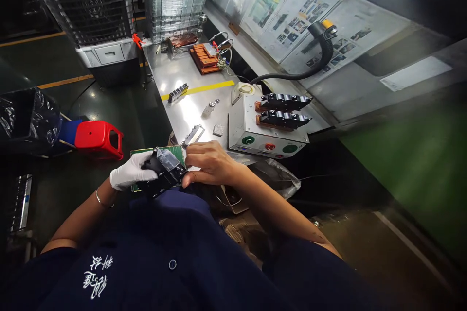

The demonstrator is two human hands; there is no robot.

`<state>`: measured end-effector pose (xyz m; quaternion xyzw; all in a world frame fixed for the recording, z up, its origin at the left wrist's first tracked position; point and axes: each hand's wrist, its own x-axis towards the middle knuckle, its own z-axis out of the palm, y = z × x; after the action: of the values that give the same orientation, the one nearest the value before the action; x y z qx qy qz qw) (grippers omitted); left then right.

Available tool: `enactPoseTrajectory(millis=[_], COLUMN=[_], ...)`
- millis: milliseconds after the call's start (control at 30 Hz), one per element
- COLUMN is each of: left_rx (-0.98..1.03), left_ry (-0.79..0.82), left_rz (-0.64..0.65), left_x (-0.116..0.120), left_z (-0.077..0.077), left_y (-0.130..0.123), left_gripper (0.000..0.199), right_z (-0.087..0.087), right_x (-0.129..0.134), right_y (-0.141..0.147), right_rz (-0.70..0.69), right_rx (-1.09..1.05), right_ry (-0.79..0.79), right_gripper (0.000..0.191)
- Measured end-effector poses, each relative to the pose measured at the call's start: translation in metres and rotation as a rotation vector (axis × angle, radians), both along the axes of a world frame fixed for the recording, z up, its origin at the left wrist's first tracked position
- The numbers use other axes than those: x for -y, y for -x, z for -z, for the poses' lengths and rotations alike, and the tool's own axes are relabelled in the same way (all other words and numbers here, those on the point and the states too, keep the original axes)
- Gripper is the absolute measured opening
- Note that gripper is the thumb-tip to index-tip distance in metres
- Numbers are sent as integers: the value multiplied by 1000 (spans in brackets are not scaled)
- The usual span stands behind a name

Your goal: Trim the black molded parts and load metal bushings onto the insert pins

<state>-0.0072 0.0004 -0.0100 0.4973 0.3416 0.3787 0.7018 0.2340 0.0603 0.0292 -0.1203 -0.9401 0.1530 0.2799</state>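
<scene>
My left hand (pixel 132 171), in a white glove, grips a black plastic part (pixel 164 172) just in front of my body. The fingers of my right hand (pixel 206 163) are bare and bent at the right end of that part; whether they pinch something small there is hidden. A green board (pixel 176 151) with a yellowish edge lies beneath the black part. Just beyond my right hand, a grey and white strip-like piece (pixel 193 135) rests on the metal table (pixel 164 65).
On the right stands a control box (pixel 268 129) bearing two black parts (pixel 284 119). Farther back are an orange fixture (pixel 206 57) and stacked clear trays (pixel 173 7). A small bottle (pixel 209 108) stands mid-table. A red stool (pixel 97 140) is at the left.
</scene>
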Motion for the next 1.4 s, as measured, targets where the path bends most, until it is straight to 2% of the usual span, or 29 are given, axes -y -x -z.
enactPoseTrajectory(millis=[167, 300, 500, 600, 733, 767, 800, 900, 933, 967, 1000, 1067, 1100, 1133, 1167, 1200, 1300, 1333, 1400], left_rx=[44, 90, 101, 85, -35, -72, -112, -258, -315, -370, -414, -436, -399, -326, -225, -108, 267, 369, 512], left_ry=[64, 116, 90, 92, 83, 68, 49, -60, -121, -190, -260, -348, -333, -262, -144, 4, 412, 498, 604], left_rz=[-56, -84, -81, -88, -40, -24, 0, 100, 96, 22, -129, -598, -827, -983, -1037, -997, -739, -714, -752], left_x=[4, 5, 4, 4, 3, 1, -2, -14, -19, -24, -28, -34, -35, -34, -32, -29, -19, -17, -15], left_z=[7, 10, 10, 12, 10, 7, 4, -4, -4, -2, 1, 10, 16, 21, 26, 29, 28, 25, 15], left_y=[-5, -9, -15, -12, 4, 8, 11, 15, 14, 13, 12, 8, 6, 2, -3, -8, -28, -34, -42], left_gripper=[50, 50, 48, 52, 50, 49, 48, 49, 48, 47, 47, 49, 52, 54, 54, 51, 29, 23, 18], right_z=[8, 14, 17, 15, 13, 14, 14, 18, 22, 27, 33, 48, 55, 62, 67, 70, 73, 72, 69], right_x=[2, 1, 3, 5, 6, 7, 7, 10, 11, 12, 13, 14, 14, 14, 15, 16, 21, 23, 27], right_y=[-1, -1, 1, -1, -9, -9, -9, 1, 6, 12, 17, 26, 29, 32, 35, 38, 45, 45, 43], right_rz=[103, 131, 195, 136, -150, -165, -135, 94, 171, 242, 321, 490, 564, 618, 656, 679, 647, 617, 581], right_rx=[21, 51, 35, 62, 178, 173, 143, 69, 63, 49, 9, -155, -251, -330, -387, -418, -371, -345, -339], right_ry=[-35, -53, -9, 141, 542, 633, 706, 824, 856, 896, 944, 1042, 1073, 1088, 1086, 1069, 950, 896, 771], right_gripper=[61, 62, 62, 62, 61, 61, 61, 55, 53, 52, 52, 54, 54, 54, 55, 55, 54, 52, 50])
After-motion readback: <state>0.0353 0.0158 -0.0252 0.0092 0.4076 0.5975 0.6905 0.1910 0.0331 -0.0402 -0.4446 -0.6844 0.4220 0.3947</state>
